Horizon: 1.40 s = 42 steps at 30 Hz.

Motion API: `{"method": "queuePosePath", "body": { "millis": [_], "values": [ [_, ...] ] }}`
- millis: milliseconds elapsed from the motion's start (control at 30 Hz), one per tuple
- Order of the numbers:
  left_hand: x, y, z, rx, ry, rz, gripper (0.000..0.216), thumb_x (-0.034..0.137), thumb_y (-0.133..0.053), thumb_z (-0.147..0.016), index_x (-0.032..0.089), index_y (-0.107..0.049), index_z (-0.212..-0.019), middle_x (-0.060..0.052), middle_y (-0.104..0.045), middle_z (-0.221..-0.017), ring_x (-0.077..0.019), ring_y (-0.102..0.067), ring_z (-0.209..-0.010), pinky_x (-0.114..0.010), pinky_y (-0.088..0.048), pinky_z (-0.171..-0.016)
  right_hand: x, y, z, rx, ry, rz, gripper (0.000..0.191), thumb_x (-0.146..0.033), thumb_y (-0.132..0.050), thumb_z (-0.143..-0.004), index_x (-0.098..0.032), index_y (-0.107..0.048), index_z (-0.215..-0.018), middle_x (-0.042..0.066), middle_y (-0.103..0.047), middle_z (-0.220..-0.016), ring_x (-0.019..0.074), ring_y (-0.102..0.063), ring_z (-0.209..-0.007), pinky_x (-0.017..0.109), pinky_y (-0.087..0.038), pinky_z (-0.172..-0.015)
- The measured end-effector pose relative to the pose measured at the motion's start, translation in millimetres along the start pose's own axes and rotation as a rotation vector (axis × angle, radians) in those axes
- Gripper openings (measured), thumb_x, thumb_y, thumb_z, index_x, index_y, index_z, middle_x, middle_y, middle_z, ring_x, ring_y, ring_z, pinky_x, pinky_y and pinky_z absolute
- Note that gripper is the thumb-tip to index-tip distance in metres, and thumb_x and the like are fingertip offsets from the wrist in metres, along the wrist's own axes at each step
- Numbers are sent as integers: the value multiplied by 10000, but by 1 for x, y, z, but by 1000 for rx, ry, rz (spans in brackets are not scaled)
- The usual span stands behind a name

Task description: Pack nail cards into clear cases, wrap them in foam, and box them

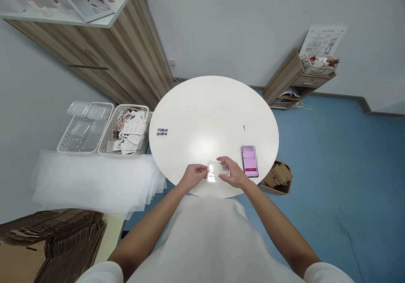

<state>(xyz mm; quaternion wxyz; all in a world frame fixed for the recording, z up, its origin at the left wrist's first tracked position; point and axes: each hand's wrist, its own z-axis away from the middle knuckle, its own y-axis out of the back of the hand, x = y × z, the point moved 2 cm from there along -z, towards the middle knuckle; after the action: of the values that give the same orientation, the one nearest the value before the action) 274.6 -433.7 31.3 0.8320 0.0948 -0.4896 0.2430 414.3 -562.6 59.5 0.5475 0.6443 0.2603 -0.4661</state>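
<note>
— Where does the small clear plastic case point(216, 174) sit?
— Low in the centre of the frame, over the near edge of the round white table point(215, 114), between both hands.
— And the hands?
— The left hand point(193, 175) pinches its left end with curled fingers. The right hand point(233, 172) grips the right end, fingers bent over the top.
— Anything close by?
— A phone with a pink screen point(249, 161) lies just right of the right hand, and a small printed card point(162, 132) lies at the table's left edge.

Clear case point(217, 172) between both hands
</note>
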Motion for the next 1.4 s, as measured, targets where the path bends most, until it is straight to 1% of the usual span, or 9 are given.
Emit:
{"method": "queuePosePath", "body": {
  "millis": [67,167,267,433,700,833,1000,1300,1400],
  "values": [
    [-4,0,-1,30,0,-32,182,259,-623,-654,127,-653,-776,-38,-654,-647,-139,-602,-600,-288,-500,-638,2,1,-4,20,-105,-50,251,-413,-443,-785,-200,-455,-917,59,-563,-991,144,-541,-729,294,-428,-644],
    [-10,-1,-3,65,5,-55,170,234,-626,-634,128,-645,-766,-28,-648,-611,-139,-609,-577,-288,-505,-641,10,-1,-13,85,-300,-182,331,-486,-305,-840,-197,-462,-801,14,-575,-802,101,-522,-539,268,-415,-561],
    [-12,-2,-4,71,0,-64,177,241,-624,-634,136,-643,-776,-32,-657,-646,-146,-623,-592,-291,-511,-643,19,-5,-20,151,-427,-340,414,-565,-291,-815,-195,-442,-710,-12,-526,-673,82,-474,-435,243,-375,-462],
    [-13,-3,-5,79,-19,-74,184,255,-634,-637,140,-643,-781,-30,-655,-636,-147,-627,-608,-295,-514,-669,29,-12,-25,196,-507,-470,472,-642,-326,-760,-197,-413,-630,-41,-400,-510,87,-406,-409,221,-316,-399],
    [-19,4,-7,148,-6,-72,216,276,-637,-634,138,-643,-800,-35,-659,-668,-153,-632,-611,-305,-520,-672,33,-21,-8,249,-522,-479,508,-595,-274,-803,-187,-536,-954,27,-525,-763,90,-476,-513,241,-418,-470],
    [-26,10,-11,184,2,-127,209,276,-624,-642,148,-643,-805,-33,-662,-666,-156,-630,-629,-304,-512,-681,37,-34,18,309,-512,-346,406,-480,-400,-797,-212,-503,-1083,43,-551,-879,124,-529,-653,287,-476,-588],
    [-35,8,-21,167,22,-190,192,291,-607,-652,156,-645,-784,-31,-661,-656,-158,-621,-638,-301,-497,-681,50,-53,31,312,-465,-247,380,-343,-450,-770,-229,-507,-1128,45,-552,-928,127,-526,-666,313,-494,-613],
    [-37,1,-51,121,26,-427,181,252,-495,-711,199,-657,-771,-23,-655,-751,-168,-587,-717,-279,-439,-666,86,-57,13,280,-434,-12,388,-235,-413,-769,-240,-501,-1146,32,-518,-880,140,-526,-655,346,-484,-657],
    [-40,0,-57,77,0,-547,204,226,-440,-734,202,-640,-702,-11,-609,-674,-167,-554,-668,-275,-410,-630,93,-59,9,268,-476,20,405,-221,-424,-765,-214,-485,-1165,46,-509,-884,149,-528,-679,344,-481,-688]
  ]
}}
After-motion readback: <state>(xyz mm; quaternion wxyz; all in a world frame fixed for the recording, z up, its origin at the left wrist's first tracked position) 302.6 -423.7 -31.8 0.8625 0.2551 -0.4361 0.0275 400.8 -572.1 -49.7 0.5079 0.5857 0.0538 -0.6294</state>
